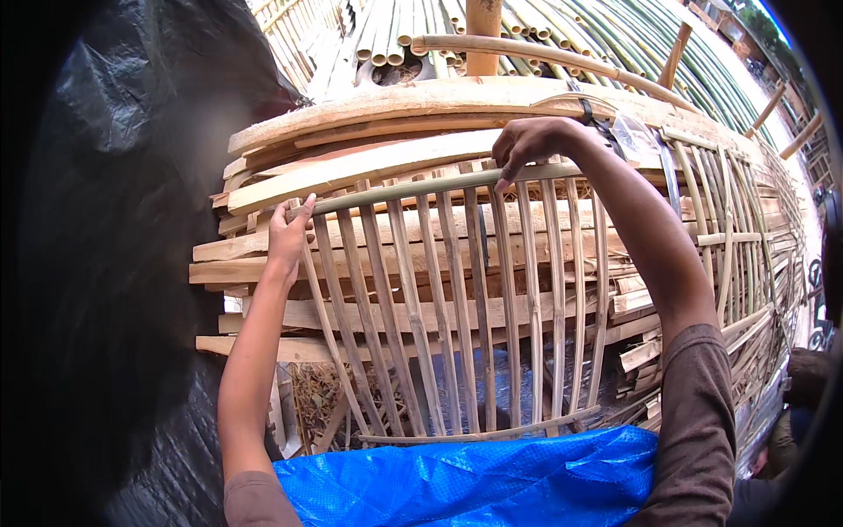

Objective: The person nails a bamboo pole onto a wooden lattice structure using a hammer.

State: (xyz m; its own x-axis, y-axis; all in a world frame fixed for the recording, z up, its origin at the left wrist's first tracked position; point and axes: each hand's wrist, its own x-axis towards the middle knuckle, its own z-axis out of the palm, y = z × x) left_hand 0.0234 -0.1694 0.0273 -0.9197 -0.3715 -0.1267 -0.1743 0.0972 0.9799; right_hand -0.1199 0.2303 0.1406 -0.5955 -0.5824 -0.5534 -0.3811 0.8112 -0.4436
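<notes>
A bamboo rack of upright slats (414,299) stands in front of me, with a greenish bamboo strip (404,189) running across its top and a thin crosspiece (474,436) along its bottom. My left hand (285,235) is closed round the strip's left end, thumb upward. Farther right, my right hand (537,143) reaches over from above with the wrist bent. Its fingers close on the same strip, one fingertip showing below the near edge. The far side of that grip is hidden.
Stacked sawn planks (351,178) lie right behind the rack. A black plastic sheet (123,263) hangs at the left; a blue tarp (474,479) spreads nearest me. Another bamboo lattice (729,237) stands at the right. Green bamboo poles (597,44) lie beyond, and a person sits at the right edge.
</notes>
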